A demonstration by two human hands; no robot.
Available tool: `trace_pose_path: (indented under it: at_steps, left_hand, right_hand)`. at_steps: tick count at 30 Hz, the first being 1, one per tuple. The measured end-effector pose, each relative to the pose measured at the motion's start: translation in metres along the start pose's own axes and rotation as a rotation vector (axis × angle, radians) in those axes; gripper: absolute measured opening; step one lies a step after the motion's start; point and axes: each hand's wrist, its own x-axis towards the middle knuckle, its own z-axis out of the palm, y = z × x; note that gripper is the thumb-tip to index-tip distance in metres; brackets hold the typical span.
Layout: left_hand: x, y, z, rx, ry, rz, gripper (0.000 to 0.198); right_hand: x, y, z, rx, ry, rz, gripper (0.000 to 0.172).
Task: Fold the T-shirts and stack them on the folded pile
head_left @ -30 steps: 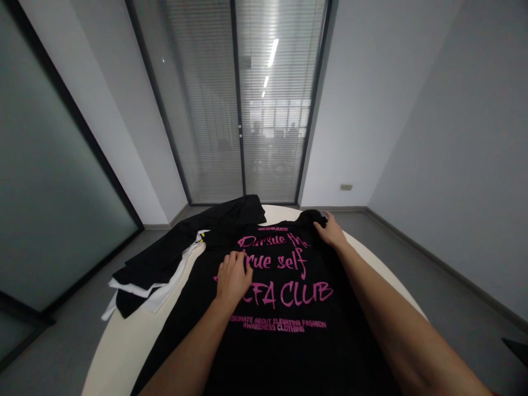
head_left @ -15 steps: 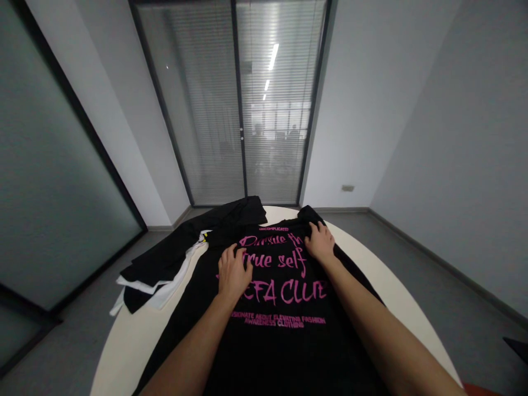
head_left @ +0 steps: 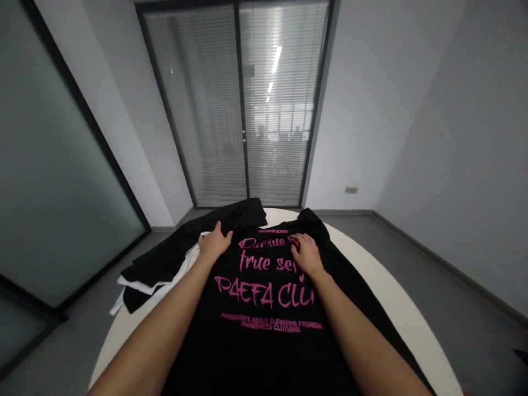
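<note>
A black T-shirt [head_left: 264, 357] with pink lettering lies spread out, its neckline toward the far side. My left hand [head_left: 214, 245] is at the shirt's far left shoulder, beside the pile of other clothes; its thumb and forefinger are spread apart, and its outer fingers are partly hidden. Flat on the upper right of the lettering rests my right hand [head_left: 306, 254], fingers stretched out and covering some letters. The shirt's right sleeve [head_left: 312, 220] looks bunched near the far edge.
Under the shirt is a round cream-white table [head_left: 383, 291]. Black and white clothes [head_left: 177, 247] are heaped along its left side, partly hanging over the edge. Beyond stand a glass door with blinds [head_left: 276, 137] and grey walls.
My left hand has moved left and away from me, off the lettering to the shirt's left shoulder. My right hand has slid left and slightly nearer, inward from the right shoulder.
</note>
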Motion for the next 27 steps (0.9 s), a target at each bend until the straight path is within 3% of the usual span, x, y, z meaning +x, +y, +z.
trace_pose_path:
  at_steps: [4, 10, 15, 18, 23, 27]
  left_hand:
    - [0.005, 0.003, 0.005, 0.020, -0.099, 0.094, 0.050]
    - [-0.021, 0.017, 0.016, 0.005, -0.123, 0.247, 0.035]
    - [-0.016, 0.016, 0.018, -0.083, -0.127, 0.178, 0.039]
    - [-0.003, 0.007, 0.021, -0.122, -0.160, 0.155, 0.025]
    - [0.008, -0.001, 0.014, -0.152, -0.101, 0.230, 0.040]
    - [0.013, 0.002, -0.013, -0.143, 0.062, 0.287, 0.031]
  right_hand:
    - [0.000, -0.001, 0.000, 0.019, -0.015, -0.007, 0.040]
    - [0.001, -0.002, 0.001, 0.038, -0.035, -0.024, 0.036]
    - [0.000, 0.000, 0.001, 0.052, -0.035, -0.014, 0.035]
    - [0.000, 0.000, 0.000, 0.057, -0.036, -0.011, 0.035]
    - [-0.001, -0.003, -0.002, 0.062, -0.057, 0.017, 0.035]
    - [-0.001, -0.004, -0.003, 0.064, -0.064, 0.021, 0.035]
